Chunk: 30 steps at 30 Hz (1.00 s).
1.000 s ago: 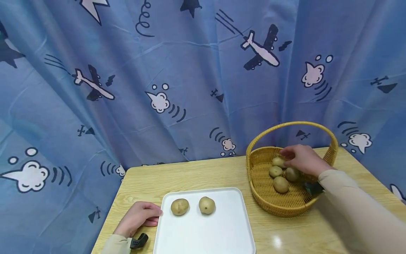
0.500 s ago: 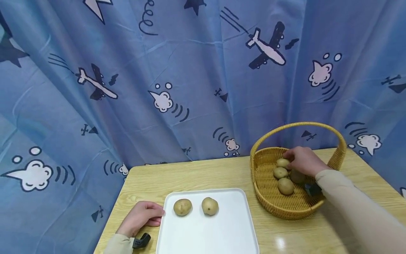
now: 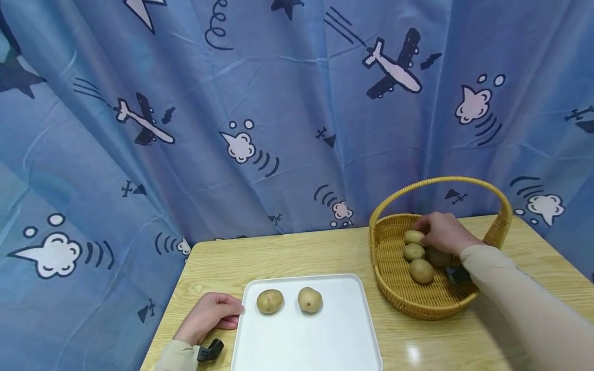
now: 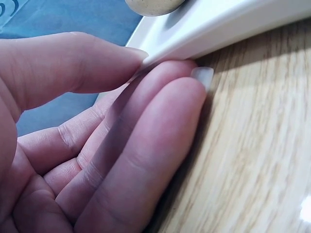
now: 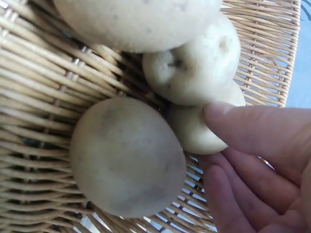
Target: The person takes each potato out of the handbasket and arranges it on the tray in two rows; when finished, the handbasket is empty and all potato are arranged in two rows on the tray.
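Note:
My left hand [image 3: 211, 314] holds the left edge of a white rectangular tray [image 3: 306, 345]. In the left wrist view the thumb lies on the rim and the fingertips sit against its side, close to the tabletop. Two potatoes [image 3: 270, 301] rest apart on the tray's far half. At the right, my right hand [image 3: 446, 235] reaches into a wicker basket [image 3: 413, 310] and pinches the rearmost potato [image 5: 197, 132] between thumb and fingers. Other potatoes [image 5: 127, 158] lie around it in the basket, one partly hidden under the hand in the head view.
The basket's tall arched handle [image 3: 438, 180] rises over the right hand and wrist. Behind the wooden table [image 3: 297, 252] hangs a blue curtain [image 3: 287, 129] printed with planes. A black band [image 3: 211, 350] is on the left wrist.
The head view has turned slightly, so everything sits a little further right in it. The right hand stays at the rearmost potato and the left hand at the tray's edge.

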Each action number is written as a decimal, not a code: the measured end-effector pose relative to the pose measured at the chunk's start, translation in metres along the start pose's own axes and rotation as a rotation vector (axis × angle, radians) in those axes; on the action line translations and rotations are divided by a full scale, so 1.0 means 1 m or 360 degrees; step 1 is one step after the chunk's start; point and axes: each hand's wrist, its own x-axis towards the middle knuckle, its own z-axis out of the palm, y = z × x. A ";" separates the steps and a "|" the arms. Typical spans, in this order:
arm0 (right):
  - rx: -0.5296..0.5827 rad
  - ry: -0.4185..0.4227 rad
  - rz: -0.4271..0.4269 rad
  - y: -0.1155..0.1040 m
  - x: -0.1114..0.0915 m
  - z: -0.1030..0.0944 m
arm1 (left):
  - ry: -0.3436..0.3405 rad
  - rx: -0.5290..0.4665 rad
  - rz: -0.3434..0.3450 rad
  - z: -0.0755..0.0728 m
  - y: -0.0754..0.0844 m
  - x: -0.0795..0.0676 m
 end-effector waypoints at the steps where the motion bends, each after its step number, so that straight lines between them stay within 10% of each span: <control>1: -0.0010 0.0002 -0.0012 0.000 0.000 0.000 | 0.0002 -0.0002 0.0000 0.000 0.000 0.000; 30: 0.0037 0.0180 -0.0080 -0.028 -0.021 -0.012 | 0.0026 -0.0018 0.0002 0.001 -0.001 0.002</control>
